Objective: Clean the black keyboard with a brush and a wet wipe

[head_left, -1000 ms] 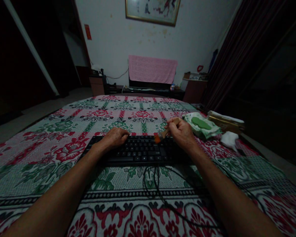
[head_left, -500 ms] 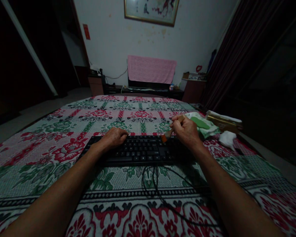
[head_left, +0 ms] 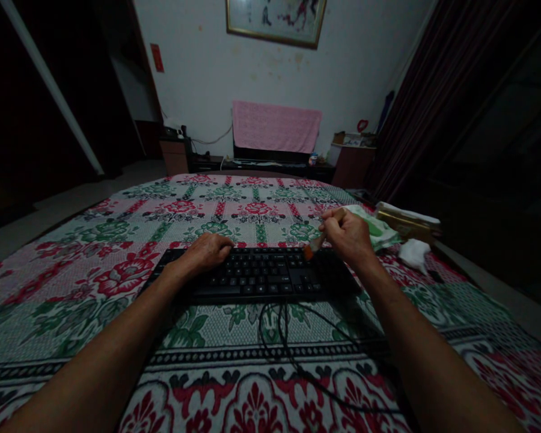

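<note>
A black keyboard (head_left: pixel 261 275) lies on a bed with a floral red-and-green cover (head_left: pixel 94 276). My left hand (head_left: pixel 206 251) rests on the keyboard's upper left part with its fingers curled down onto the keys. My right hand (head_left: pixel 349 236) is closed on a small brush (head_left: pixel 315 244) with a wooden handle and orange bristles. The bristle tip touches the keyboard's top edge toward the right end. A black cable (head_left: pixel 293 343) runs in loops from the keyboard toward me.
A green-and-white wipe pack (head_left: pixel 379 231), a long box (head_left: pixel 408 221) and a wad of white tissue (head_left: pixel 413 254) lie on the bed's right side. Beyond the bed stand a low cabinet with a pink cloth (head_left: pixel 276 126) and a framed picture (head_left: pixel 276 21).
My right hand has carried the brush rightward along the keyboard's top edge, from about the middle to the right end. The left hand has stayed put.
</note>
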Action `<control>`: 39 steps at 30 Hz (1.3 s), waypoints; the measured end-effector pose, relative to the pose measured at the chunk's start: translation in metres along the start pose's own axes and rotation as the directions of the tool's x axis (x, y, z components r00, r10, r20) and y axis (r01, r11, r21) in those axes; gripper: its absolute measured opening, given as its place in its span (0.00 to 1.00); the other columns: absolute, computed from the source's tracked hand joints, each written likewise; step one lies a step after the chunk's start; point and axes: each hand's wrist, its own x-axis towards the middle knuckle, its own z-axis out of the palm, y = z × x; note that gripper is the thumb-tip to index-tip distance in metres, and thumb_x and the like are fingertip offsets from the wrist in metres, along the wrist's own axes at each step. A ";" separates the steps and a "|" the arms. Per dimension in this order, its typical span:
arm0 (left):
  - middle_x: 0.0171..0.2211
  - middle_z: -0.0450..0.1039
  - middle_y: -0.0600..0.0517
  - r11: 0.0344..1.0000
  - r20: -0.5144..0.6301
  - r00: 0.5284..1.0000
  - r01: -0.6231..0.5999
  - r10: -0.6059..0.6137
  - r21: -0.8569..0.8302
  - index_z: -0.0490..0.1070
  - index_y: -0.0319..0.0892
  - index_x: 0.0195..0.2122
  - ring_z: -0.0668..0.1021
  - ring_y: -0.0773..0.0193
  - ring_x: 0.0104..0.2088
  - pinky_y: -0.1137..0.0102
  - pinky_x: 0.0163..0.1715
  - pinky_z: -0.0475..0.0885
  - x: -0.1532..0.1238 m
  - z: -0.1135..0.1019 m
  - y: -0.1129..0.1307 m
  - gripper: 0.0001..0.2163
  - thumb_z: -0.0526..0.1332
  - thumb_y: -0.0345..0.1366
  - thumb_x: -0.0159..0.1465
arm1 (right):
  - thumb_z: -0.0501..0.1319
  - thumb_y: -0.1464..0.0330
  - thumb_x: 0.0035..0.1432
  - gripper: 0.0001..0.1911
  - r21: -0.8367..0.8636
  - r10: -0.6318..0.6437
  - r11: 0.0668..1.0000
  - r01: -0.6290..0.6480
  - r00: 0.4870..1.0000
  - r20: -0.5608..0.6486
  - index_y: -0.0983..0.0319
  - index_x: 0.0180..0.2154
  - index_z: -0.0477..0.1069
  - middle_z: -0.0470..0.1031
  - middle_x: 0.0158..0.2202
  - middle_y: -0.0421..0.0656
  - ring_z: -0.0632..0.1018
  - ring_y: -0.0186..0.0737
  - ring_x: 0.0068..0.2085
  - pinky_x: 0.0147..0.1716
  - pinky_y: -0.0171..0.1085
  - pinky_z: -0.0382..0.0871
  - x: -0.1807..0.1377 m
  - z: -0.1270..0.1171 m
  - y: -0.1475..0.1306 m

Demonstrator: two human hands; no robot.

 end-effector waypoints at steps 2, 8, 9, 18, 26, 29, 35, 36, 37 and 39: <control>0.39 0.79 0.49 1.000 0.001 1.000 -0.016 0.016 0.016 0.78 0.45 0.41 0.78 0.57 0.42 0.69 0.44 0.68 0.000 0.000 -0.001 0.16 0.50 0.34 0.60 | 0.53 0.66 0.50 0.10 0.007 -0.008 1.000 0.008 1.000 -0.008 0.62 0.32 0.70 0.76 0.26 0.42 0.75 0.38 0.25 0.26 0.36 0.68 0.000 0.000 -0.001; 0.38 0.79 0.51 1.000 0.003 1.000 -0.020 0.020 0.016 0.77 0.46 0.42 0.78 0.58 0.41 0.71 0.42 0.68 0.000 0.000 -0.002 0.16 0.51 0.35 0.60 | 0.52 0.67 0.50 0.10 -0.028 -0.022 0.999 0.024 0.998 0.062 0.62 0.32 0.70 0.76 0.26 0.42 0.76 0.38 0.26 0.28 0.36 0.69 0.000 0.003 0.003; 0.38 0.79 0.51 1.000 0.004 1.000 -0.019 0.019 0.019 0.77 0.47 0.42 0.78 0.59 0.42 0.71 0.42 0.68 0.000 0.001 -0.002 0.16 0.51 0.35 0.60 | 0.52 0.68 0.50 0.10 -0.055 -0.017 0.998 0.020 0.999 0.048 0.62 0.32 0.70 0.76 0.26 0.42 0.76 0.38 0.26 0.29 0.36 0.69 0.002 0.001 0.007; 0.41 0.79 0.51 0.999 0.005 1.000 -0.014 0.014 0.045 0.77 0.47 0.43 0.78 0.59 0.43 0.70 0.44 0.68 0.001 0.001 -0.002 0.17 0.50 0.35 0.60 | 0.52 0.68 0.49 0.11 -0.114 -0.003 0.993 -0.006 0.997 -0.078 0.62 0.32 0.71 0.76 0.26 0.43 0.76 0.39 0.28 0.29 0.35 0.68 0.013 -0.016 0.019; 0.44 0.78 0.50 0.998 0.029 0.999 -0.025 0.023 0.060 0.76 0.44 0.45 0.78 0.60 0.45 0.71 0.44 0.68 0.002 0.001 -0.002 0.19 0.48 0.35 0.61 | 0.52 0.69 0.49 0.10 -0.270 0.009 0.963 -0.016 1.000 -0.028 0.62 0.30 0.71 0.77 0.26 0.44 0.75 0.40 0.26 0.30 0.36 0.66 0.013 -0.021 0.017; 0.45 0.78 0.51 0.998 0.027 0.999 -0.019 0.017 0.067 0.76 0.45 0.45 0.77 0.61 0.46 0.71 0.44 0.68 0.002 0.001 -0.002 0.19 0.48 0.35 0.61 | 0.53 0.69 0.48 0.10 -0.372 0.023 0.926 -0.062 0.994 -0.109 0.62 0.29 0.72 0.77 0.26 0.46 0.75 0.43 0.28 0.30 0.37 0.66 0.017 -0.028 0.020; 0.44 0.78 0.50 0.996 0.033 0.999 -0.023 0.021 0.087 0.76 0.46 0.44 0.77 0.60 0.45 0.71 0.45 0.68 0.002 0.001 -0.002 0.19 0.47 0.35 0.61 | 0.52 0.69 0.49 0.11 -0.285 0.017 0.958 -0.040 0.996 -0.082 0.62 0.31 0.72 0.77 0.27 0.45 0.76 0.42 0.29 0.30 0.36 0.67 0.017 -0.025 0.019; 0.45 0.78 0.50 0.996 0.034 0.999 -0.025 0.022 0.084 0.76 0.45 0.44 0.77 0.60 0.45 0.70 0.45 0.68 0.002 0.001 -0.002 0.19 0.47 0.35 0.61 | 0.52 0.69 0.49 0.11 -0.286 0.017 0.957 -0.036 0.997 -0.069 0.62 0.31 0.72 0.77 0.27 0.45 0.76 0.42 0.29 0.30 0.36 0.66 0.017 -0.025 0.019; 0.45 0.78 0.50 0.996 0.034 0.999 -0.027 0.024 0.080 0.76 0.45 0.45 0.77 0.59 0.46 0.70 0.45 0.68 0.001 0.001 -0.001 0.19 0.47 0.35 0.61 | 0.52 0.69 0.49 0.11 -0.305 0.019 0.952 -0.037 0.998 -0.062 0.62 0.31 0.72 0.77 0.27 0.45 0.76 0.42 0.29 0.30 0.37 0.66 0.017 -0.025 0.019; 0.45 0.78 0.49 0.997 0.033 0.999 -0.033 0.030 0.072 0.76 0.44 0.45 0.77 0.58 0.46 0.69 0.45 0.68 0.001 0.000 -0.001 0.19 0.47 0.35 0.62 | 0.53 0.69 0.48 0.10 -0.374 0.034 0.925 -0.058 0.997 -0.073 0.62 0.29 0.72 0.76 0.25 0.46 0.75 0.43 0.28 0.31 0.37 0.66 0.017 -0.028 0.019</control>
